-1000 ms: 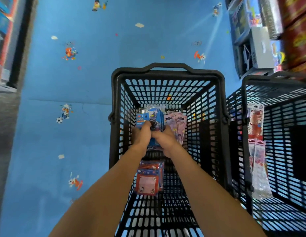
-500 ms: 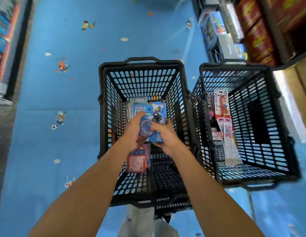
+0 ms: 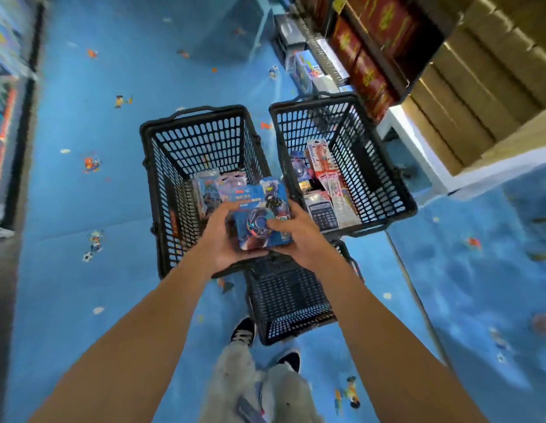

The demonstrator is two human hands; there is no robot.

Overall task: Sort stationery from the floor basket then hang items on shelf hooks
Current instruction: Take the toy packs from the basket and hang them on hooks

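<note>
A stack of blue blister packs [image 3: 261, 215] is held above the near edge of the left black floor basket [image 3: 162, 166]. My left hand [image 3: 221, 239] grips the stack from the left and underneath. My right hand [image 3: 299, 236] grips its right side, thumb on top. More packaged items [image 3: 210, 187] lie inside the left basket. The right black basket [image 3: 384, 184] holds a calculator [image 3: 322, 212], long red-and-white packs [image 3: 328, 172] and other packets.
A third, smaller black basket [image 3: 290, 303] stands on the blue patterned floor just in front of my feet [image 3: 244, 331]. Shelves with red boxes [image 3: 366, 65] and cardboard boxes [image 3: 479, 96] rise at the right. Another shelf runs along the left edge [image 3: 6, 117].
The view has pulled back and up from the basket. Both hands lifted the blue packs out of the left basket and nearer to me; a third basket and my feet came into sight.
</note>
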